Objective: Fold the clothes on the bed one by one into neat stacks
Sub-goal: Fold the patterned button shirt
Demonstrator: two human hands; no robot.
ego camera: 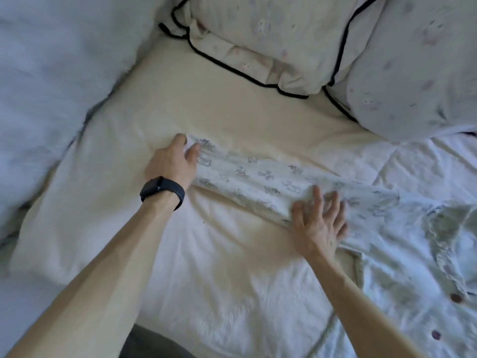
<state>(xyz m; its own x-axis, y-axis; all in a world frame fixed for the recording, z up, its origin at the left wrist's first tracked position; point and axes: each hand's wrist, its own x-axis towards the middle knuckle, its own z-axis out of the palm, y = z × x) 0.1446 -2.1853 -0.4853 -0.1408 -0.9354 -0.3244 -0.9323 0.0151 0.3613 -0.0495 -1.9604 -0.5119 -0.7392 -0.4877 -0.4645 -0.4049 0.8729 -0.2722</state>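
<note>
Left hand seemingly pinches printed sleeve (fingertips hidden); right hand presses flat.

The cream-sheeted bed carries two black-piped patterned pillows at its far end and a pale blue duvet bunched along its left side.

A: Middle of the bed?
B: Sleeve laid left to right, running into the shirt spread at the right.
A: Hands?
B: Left hand at the sleeve's left end, pinching it; right hand flat on the sleeve, nearer the shirt.
A: Behind?
B: Left pillow beyond the sleeve, right pillow just beside it; duvet heaped at the far left.
</note>
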